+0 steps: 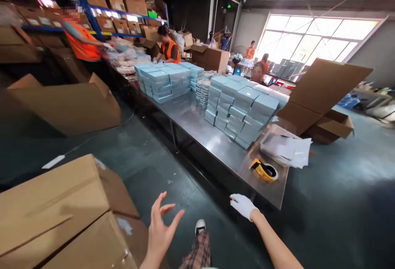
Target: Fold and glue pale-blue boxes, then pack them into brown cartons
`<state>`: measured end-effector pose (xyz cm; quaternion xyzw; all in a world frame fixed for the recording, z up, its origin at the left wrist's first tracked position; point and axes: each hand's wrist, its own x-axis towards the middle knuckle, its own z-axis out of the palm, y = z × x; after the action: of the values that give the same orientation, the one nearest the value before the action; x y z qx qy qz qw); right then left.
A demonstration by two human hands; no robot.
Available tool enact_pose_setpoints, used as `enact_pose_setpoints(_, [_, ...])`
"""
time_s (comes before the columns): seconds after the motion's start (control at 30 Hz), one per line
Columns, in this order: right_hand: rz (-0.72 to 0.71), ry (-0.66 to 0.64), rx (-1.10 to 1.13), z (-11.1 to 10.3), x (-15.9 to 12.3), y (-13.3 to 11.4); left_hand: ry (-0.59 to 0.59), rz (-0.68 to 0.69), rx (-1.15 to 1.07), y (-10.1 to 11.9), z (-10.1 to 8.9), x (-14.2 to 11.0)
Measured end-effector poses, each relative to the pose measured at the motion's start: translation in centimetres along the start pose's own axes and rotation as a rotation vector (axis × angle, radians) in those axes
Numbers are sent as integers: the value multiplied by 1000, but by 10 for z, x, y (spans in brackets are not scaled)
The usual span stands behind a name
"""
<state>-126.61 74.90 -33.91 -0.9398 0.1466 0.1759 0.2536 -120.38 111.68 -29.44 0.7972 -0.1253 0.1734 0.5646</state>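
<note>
While the right hand (242, 206) hovers, tape (274, 174) lies beyond.

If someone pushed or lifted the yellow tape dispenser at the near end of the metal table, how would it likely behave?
The tape dispenser is probably stiff, as its yellow frame looks hard. It seems to lie flat, so a push would likely slide rather than roll it. The metal table has a smooth sheen, suggesting little grip.

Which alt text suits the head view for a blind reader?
A bare left hand and a gloved right hand hang before a metal table with stacked blue boxes and a yellow tape dispenser. Farther off are people in orange vests.
</note>
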Motion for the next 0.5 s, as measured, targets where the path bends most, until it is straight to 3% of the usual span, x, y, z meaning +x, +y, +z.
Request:
enact_pose_setpoints(0.1, [24, 55, 14, -29, 27, 11, -145, -194, -134, -32, 85, 60])
enact_pose_setpoints(0.17, [23, 143, 53, -44, 40, 23, -284, -267, -145, -49, 130, 104])
enact_pose_setpoints(0.27, [32, 281, 153, -62, 63, 48, -495, -273, -89, -75, 186, 183])
enact_pose_setpoints(0.37, [34, 360, 234, -85, 100, 66, -640, -385, -21, -103, 237, 264])
enact_pose_setpoints(0.5, [-135, 500, 228, -149, 171, 53, -718, -529, 35, -140, 299, 347])
